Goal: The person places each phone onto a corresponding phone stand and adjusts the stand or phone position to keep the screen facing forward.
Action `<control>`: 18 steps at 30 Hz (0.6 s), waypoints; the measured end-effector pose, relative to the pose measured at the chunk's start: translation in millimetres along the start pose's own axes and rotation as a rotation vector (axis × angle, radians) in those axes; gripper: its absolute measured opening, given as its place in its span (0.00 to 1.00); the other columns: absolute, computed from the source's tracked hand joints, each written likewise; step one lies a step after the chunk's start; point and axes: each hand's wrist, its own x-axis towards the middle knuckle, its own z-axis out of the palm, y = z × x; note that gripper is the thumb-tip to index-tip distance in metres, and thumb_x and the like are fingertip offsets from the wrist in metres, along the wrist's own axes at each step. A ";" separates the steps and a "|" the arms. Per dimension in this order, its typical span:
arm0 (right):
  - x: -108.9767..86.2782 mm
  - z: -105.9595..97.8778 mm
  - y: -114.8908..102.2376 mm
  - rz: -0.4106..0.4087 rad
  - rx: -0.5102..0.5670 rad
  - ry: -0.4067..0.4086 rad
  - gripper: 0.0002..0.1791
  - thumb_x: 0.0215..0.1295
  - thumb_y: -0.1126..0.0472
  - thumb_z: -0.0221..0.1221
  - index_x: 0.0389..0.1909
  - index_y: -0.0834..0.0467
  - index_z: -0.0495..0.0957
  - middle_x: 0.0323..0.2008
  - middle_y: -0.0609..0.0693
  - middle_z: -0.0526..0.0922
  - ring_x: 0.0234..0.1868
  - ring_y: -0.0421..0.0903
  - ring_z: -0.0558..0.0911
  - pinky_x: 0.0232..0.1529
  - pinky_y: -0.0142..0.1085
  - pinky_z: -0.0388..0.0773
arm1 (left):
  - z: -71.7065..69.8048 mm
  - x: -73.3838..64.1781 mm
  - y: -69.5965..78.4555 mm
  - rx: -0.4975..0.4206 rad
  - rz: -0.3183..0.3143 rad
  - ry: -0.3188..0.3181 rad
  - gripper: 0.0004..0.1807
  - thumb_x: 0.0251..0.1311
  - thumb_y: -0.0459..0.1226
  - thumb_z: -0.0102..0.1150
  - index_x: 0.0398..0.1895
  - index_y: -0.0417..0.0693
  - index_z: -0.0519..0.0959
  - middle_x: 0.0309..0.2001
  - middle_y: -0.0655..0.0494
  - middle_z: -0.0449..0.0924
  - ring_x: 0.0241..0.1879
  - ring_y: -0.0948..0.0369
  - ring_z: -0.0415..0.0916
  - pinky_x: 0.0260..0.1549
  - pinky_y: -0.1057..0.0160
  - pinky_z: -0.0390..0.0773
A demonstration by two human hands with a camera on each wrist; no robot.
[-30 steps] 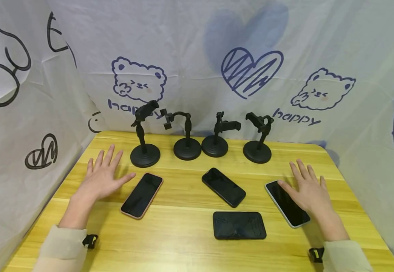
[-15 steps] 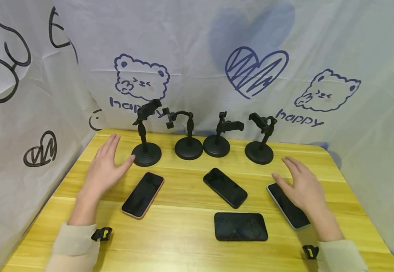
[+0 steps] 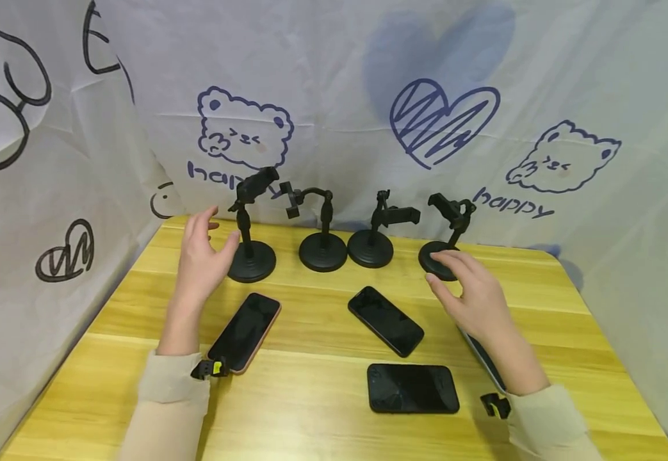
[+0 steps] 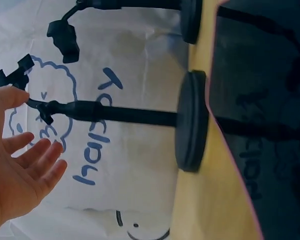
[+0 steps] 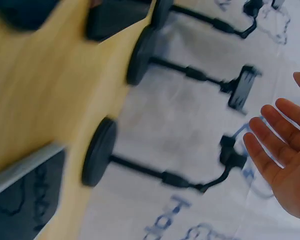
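My left hand [image 3: 202, 269] is raised beside the leftmost black phone stand [image 3: 259, 264], holding nothing. Its fingers are relaxed and slightly bent in the left wrist view, with the thumb overlapping the stand's clamp; I cannot tell if they touch. A pink-edged phone [image 3: 247, 326] lies just right of that wrist. Over on the right, my right hand [image 3: 480, 301] hovers in front of the rightmost phone stand [image 3: 455, 221], fingers loosely extended and holding nothing. A white-edged phone [image 3: 483, 360] lies partly hidden under the right hand and forearm.
Between the outer stands are two more black phone stands, one with a gooseneck [image 3: 322, 253] and one with a sideways clamp [image 3: 371, 248]. Two dark phones lie on the wooden table: one slanted [image 3: 387, 321], one crosswise [image 3: 413, 388]. A printed cloth [image 3: 334, 77] hangs behind.
My left hand has moved up and right from the table's left side to the leftmost stand. My right hand has lifted and moved left toward the rightmost stand. Stands and phones stay put.
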 end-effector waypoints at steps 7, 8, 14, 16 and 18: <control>44.0 26.0 -32.2 -0.098 0.171 0.015 0.18 0.69 0.61 0.68 0.58 0.60 0.83 0.56 0.56 0.84 0.51 0.55 0.84 0.49 0.51 0.83 | 13.7 17.6 7.1 -0.064 -0.039 0.118 0.29 0.72 0.39 0.60 0.72 0.39 0.69 0.68 0.40 0.67 0.65 0.44 0.69 0.63 0.42 0.71; 50.8 29.9 -36.6 -0.100 0.194 0.006 0.18 0.70 0.61 0.67 0.58 0.60 0.83 0.56 0.55 0.84 0.50 0.54 0.84 0.48 0.50 0.83 | 16.1 19.4 7.8 -0.071 -0.043 0.128 0.28 0.72 0.38 0.60 0.72 0.39 0.69 0.68 0.40 0.67 0.65 0.44 0.69 0.63 0.43 0.71; 92.4 54.6 -58.0 -0.050 0.371 -0.067 0.15 0.73 0.63 0.65 0.57 0.60 0.84 0.54 0.55 0.84 0.49 0.51 0.84 0.48 0.45 0.85 | 27.6 28.2 8.9 -0.107 -0.044 0.164 0.25 0.71 0.35 0.61 0.68 0.35 0.72 0.65 0.38 0.69 0.63 0.43 0.71 0.64 0.45 0.72; 107.5 62.1 -66.2 -0.015 0.430 -0.094 0.15 0.74 0.62 0.64 0.58 0.60 0.83 0.53 0.54 0.84 0.49 0.49 0.85 0.49 0.44 0.85 | 28.9 30.5 8.2 -0.111 -0.039 0.172 0.24 0.71 0.35 0.62 0.67 0.35 0.73 0.65 0.37 0.70 0.63 0.42 0.72 0.64 0.45 0.73; 122.7 70.3 -74.4 0.024 0.489 -0.116 0.15 0.75 0.62 0.63 0.58 0.60 0.83 0.53 0.54 0.85 0.50 0.49 0.85 0.50 0.44 0.85 | 29.8 32.8 6.1 -0.110 -0.033 0.181 0.23 0.72 0.34 0.62 0.66 0.34 0.74 0.64 0.37 0.70 0.62 0.43 0.73 0.64 0.45 0.74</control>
